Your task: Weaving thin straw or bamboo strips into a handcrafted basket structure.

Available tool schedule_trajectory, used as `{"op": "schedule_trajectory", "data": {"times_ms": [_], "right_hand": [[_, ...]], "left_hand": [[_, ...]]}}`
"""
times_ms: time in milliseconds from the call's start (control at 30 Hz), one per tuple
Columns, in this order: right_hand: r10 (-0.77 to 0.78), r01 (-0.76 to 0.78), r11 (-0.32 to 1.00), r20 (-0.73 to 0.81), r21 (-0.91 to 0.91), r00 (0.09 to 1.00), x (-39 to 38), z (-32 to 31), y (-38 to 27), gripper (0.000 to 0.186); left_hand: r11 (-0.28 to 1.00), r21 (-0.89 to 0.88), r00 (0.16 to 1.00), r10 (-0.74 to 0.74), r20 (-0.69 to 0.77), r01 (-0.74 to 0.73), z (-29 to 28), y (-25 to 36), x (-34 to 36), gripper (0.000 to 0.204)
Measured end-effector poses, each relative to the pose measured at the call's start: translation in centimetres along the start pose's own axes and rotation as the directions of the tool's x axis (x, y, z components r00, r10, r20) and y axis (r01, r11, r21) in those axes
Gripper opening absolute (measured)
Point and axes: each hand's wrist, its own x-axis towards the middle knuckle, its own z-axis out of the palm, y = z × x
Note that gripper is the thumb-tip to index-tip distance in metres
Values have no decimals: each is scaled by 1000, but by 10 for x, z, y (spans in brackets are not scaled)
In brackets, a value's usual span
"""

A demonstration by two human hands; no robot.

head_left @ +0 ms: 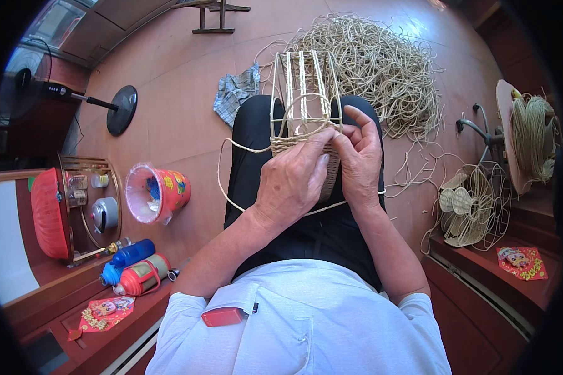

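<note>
A half-woven basket of pale straw cord on a wire frame rests between my knees. Its near part is closely woven; at the far end, bare cord strands run lengthwise. My left hand bends over the basket's near left side, fingertips pinched at the weaving edge. At the right corner, my right hand meets it with thumb and fingers closed on the cord, one finger raised. A long straw cord loops out left, passes beneath my wrists and runs off right. The exact pinch point is partly hidden by my fingers.
A large heap of straw cord lies on the floor ahead. Left are a red bucket, bottles and a fan base. Right are a cord spool and a loose wire-and-straw bundle. A checked cloth lies by my left knee.
</note>
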Motion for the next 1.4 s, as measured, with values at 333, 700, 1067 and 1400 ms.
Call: {"op": "schedule_trajectory", "data": {"times_ms": [333,700,1067,1400], "right_hand": [[59,-57,998,103,-27,993,-1,-18,-18,60],[239,-295,943,308,152,921,21,-32,-16,53],[432,-479,804,207,353,878,18,-26,-27,31],[431,-459,756,172,468,886,22,-51,-34,19]], "left_hand": [[985,171,981,-61,186,29,-1,8,13,43],[997,63,988,-48,150,39,-9,5,16,34],[842,-339,891,-312,330,420,-35,9,-7,23],[990,82,992,107,73,-113,9,12,18,31]]}}
